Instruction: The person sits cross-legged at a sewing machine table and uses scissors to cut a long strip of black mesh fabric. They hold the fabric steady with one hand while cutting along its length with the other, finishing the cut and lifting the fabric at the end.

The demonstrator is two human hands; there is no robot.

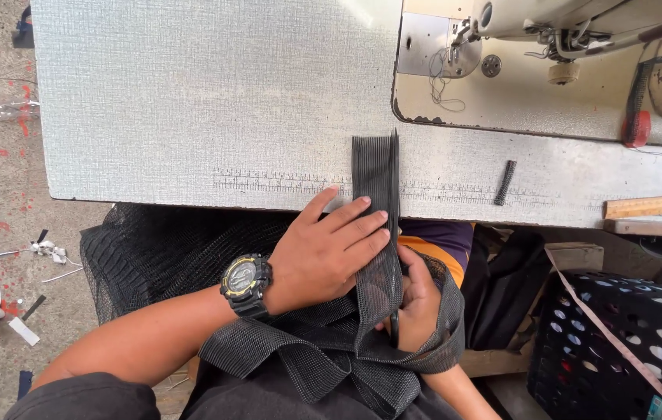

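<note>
A strip of black mesh webbing (375, 175) lies on the near edge of the grey sewing table (191, 101), its far end flat on the tabletop over the printed ruler scale (269, 183), its near end dropping off the edge into the person's lap. The left hand (327, 253) presses on it at the table edge, fingers straight and close together, tips touching the strip's left side; a black and yellow wristwatch (245, 285) sits on that wrist. The right hand (418, 299) is below the edge, partly wrapped in mesh, fingers curled about the hanging part; whether they truly clamp it cannot be told.

Risk, as judged: the strip rests on the table only by a short length, so a loosened press could let it slide off or skew from the scale. The loose folds of mesh (152, 249) piled in the lap could snag the watch or drag the strip sideways.

Room: the tabletop to the left and far side is open. To the right lie a small black ribbed piece (506, 183), a wooden ruler (654, 205) and the sewing machine (549, 31) at the far right. A black perforated crate (619, 334) stands near right, close to the right elbow.
</note>
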